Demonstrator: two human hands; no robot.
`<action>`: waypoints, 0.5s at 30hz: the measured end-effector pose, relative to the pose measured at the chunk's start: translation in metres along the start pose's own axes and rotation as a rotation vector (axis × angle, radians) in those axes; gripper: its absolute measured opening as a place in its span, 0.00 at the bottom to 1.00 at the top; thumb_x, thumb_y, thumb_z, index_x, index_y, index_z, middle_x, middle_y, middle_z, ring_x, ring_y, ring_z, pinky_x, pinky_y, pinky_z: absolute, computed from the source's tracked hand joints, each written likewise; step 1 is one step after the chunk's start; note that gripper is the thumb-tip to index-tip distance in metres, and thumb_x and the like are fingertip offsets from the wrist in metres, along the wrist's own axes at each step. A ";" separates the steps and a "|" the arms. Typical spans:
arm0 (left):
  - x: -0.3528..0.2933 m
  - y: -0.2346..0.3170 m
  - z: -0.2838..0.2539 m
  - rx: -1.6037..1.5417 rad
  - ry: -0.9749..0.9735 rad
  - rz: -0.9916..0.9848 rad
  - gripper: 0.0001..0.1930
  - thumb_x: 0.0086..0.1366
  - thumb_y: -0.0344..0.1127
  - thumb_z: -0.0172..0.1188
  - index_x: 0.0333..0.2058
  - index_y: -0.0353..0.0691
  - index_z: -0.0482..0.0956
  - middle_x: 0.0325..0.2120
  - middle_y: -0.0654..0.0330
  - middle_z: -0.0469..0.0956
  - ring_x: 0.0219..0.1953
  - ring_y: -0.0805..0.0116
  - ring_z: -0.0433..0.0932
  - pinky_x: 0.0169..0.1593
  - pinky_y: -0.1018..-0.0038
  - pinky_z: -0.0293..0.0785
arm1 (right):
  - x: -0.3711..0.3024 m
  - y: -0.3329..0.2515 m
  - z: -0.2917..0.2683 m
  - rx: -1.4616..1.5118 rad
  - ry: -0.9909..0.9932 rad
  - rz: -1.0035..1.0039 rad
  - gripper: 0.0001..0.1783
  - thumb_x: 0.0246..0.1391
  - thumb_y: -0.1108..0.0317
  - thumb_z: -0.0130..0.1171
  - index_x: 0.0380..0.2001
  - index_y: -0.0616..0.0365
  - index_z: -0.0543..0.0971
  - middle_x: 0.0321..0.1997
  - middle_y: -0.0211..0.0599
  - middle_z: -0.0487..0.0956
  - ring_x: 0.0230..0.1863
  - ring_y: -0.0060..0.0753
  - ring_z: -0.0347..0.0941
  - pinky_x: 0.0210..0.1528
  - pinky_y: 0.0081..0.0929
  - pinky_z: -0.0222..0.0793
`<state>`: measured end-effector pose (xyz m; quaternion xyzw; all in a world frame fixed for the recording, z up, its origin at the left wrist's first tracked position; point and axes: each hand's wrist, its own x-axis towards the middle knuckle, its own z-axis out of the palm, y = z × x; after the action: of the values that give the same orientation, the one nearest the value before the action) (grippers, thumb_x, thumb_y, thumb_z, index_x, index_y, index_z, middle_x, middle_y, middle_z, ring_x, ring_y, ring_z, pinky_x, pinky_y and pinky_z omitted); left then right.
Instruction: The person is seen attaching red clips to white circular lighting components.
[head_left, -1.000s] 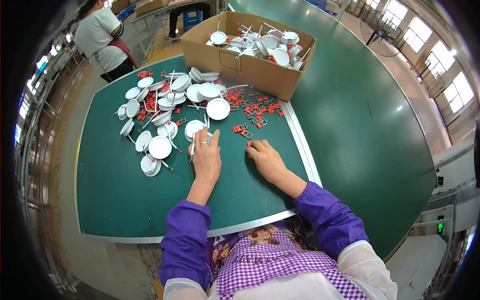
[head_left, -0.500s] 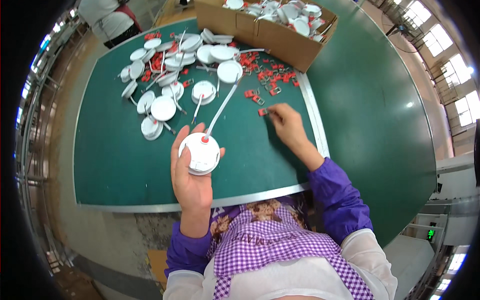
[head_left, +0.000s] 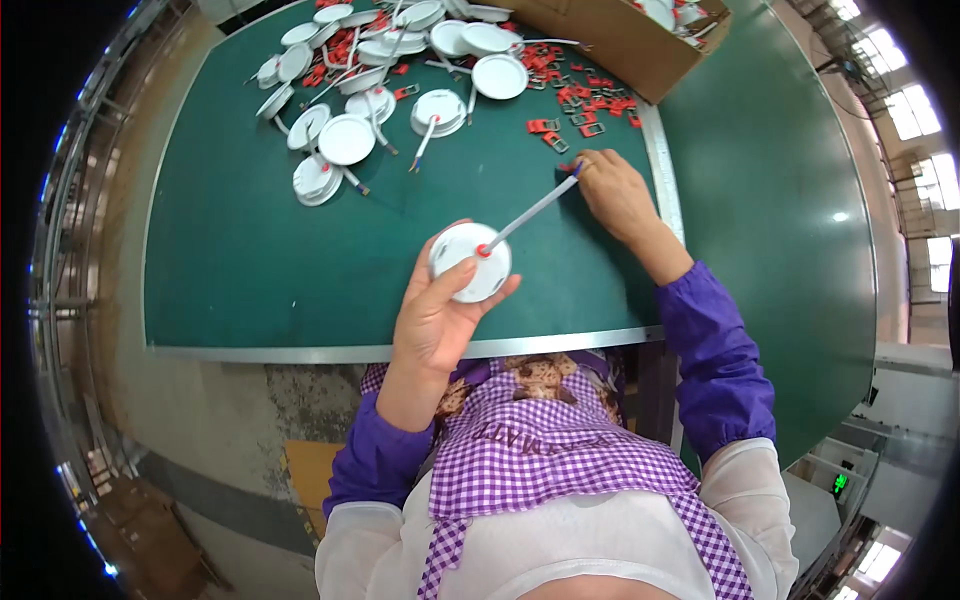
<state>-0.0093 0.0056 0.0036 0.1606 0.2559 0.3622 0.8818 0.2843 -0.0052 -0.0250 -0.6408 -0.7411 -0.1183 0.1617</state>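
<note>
My left hand point(head_left: 435, 310) is closed round a round white light fitting point(head_left: 460, 265), thumb lying across its face. A grey-white cable point(head_left: 535, 212) leaves the fitting at a red ring and slants up to my right hand point(head_left: 615, 195). There my thumb and fingers are pinched together on a small red clip point(head_left: 567, 168), mostly hidden, with the cable's wire end right at the fingertips. Whether the clip is on the wires I cannot tell. Just beyond lie more red clips with metal loops point(head_left: 557, 141).
Several similar white fittings point(head_left: 347, 139) with cables lie piled at the far left on the green table point(head_left: 240, 260), red clips among them. A cardboard box point(head_left: 610, 45) holding more fittings stands at the back right. A metal edge strip point(head_left: 300, 354) runs along the table's front.
My left hand has carried the fitting rightward and turned it, so its cable now leans toward my right hand. The cable's end has met the right fingertips. The whole view has shifted.
</note>
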 end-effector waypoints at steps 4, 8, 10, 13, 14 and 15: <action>-0.002 -0.002 0.005 0.027 -0.062 -0.045 0.23 0.63 0.24 0.59 0.57 0.38 0.67 0.48 0.53 0.76 0.50 0.55 0.79 0.51 0.52 0.81 | 0.004 -0.026 -0.021 0.609 0.032 0.450 0.06 0.57 0.71 0.59 0.36 0.62 0.77 0.31 0.42 0.81 0.32 0.40 0.79 0.34 0.31 0.73; 0.001 -0.004 0.011 0.528 -0.064 0.057 0.19 0.60 0.26 0.65 0.49 0.31 0.72 0.41 0.54 0.80 0.40 0.66 0.82 0.36 0.72 0.84 | 0.015 -0.039 -0.050 0.965 -0.003 0.644 0.07 0.57 0.73 0.60 0.38 0.63 0.79 0.27 0.35 0.80 0.26 0.19 0.76 0.30 0.21 0.71; 0.003 -0.002 0.014 0.673 -0.073 0.039 0.17 0.59 0.28 0.67 0.46 0.32 0.75 0.38 0.57 0.81 0.37 0.72 0.82 0.33 0.78 0.81 | 0.019 -0.050 -0.068 0.972 -0.025 0.612 0.07 0.56 0.72 0.61 0.37 0.63 0.79 0.25 0.33 0.80 0.24 0.18 0.75 0.29 0.20 0.70; 0.006 -0.006 0.016 0.777 -0.026 0.076 0.15 0.58 0.29 0.68 0.43 0.34 0.77 0.34 0.60 0.81 0.33 0.77 0.80 0.30 0.82 0.77 | 0.017 -0.076 -0.084 0.805 -0.128 0.397 0.05 0.54 0.73 0.62 0.35 0.62 0.80 0.25 0.36 0.82 0.25 0.22 0.78 0.29 0.23 0.72; 0.006 -0.007 0.016 0.775 -0.025 0.074 0.15 0.58 0.29 0.68 0.43 0.34 0.77 0.34 0.60 0.81 0.33 0.77 0.80 0.30 0.82 0.77 | 0.015 -0.088 -0.091 0.704 -0.141 0.310 0.06 0.53 0.73 0.62 0.35 0.60 0.80 0.26 0.39 0.81 0.25 0.34 0.78 0.29 0.29 0.72; 0.007 -0.009 0.016 0.867 -0.030 0.117 0.15 0.58 0.30 0.68 0.43 0.34 0.78 0.33 0.61 0.81 0.33 0.78 0.79 0.30 0.82 0.76 | 0.009 -0.094 -0.089 0.639 -0.135 0.239 0.06 0.52 0.73 0.62 0.35 0.60 0.80 0.26 0.40 0.80 0.26 0.39 0.77 0.29 0.32 0.72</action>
<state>0.0088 0.0033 0.0101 0.5355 0.3619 0.2683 0.7143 0.1979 -0.0450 0.0631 -0.6463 -0.6695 0.1824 0.3174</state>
